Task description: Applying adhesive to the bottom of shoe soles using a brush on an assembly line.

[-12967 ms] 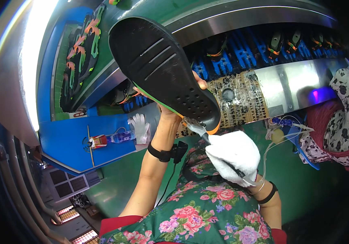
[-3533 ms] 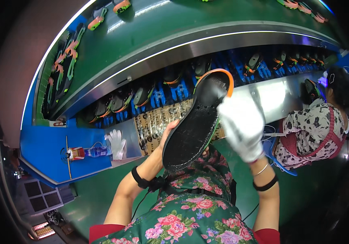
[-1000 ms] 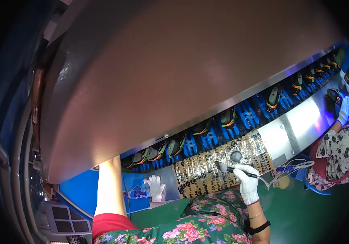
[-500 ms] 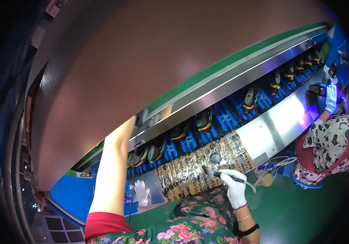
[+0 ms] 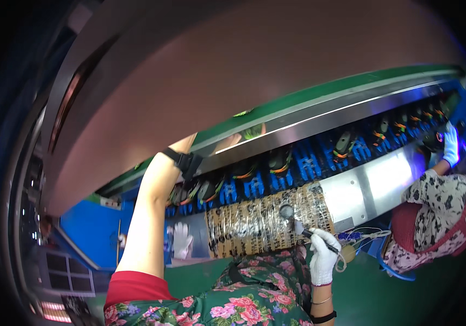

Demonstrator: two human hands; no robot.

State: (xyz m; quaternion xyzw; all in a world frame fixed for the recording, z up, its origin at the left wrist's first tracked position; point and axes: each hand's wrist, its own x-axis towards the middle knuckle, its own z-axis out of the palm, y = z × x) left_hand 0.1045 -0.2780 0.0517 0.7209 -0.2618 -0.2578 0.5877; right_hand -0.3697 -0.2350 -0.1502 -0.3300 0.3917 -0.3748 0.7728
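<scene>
The metal worktop (image 5: pixel 346 193) is partly covered in shiny brown wrapping (image 5: pixel 244 225); over it, a brush (image 5: pixel 307 233) is clamped in the white-gloved right hand (image 5: pixel 323 258). The left hand is hidden behind the brown panel (image 5: pixel 216 65) (its grip cannot be told).

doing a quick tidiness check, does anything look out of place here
A loose white glove lies unworn left of the brown taped covering, and pale cords loop messily right of the gloved right hand. No spill is evident.
</scene>
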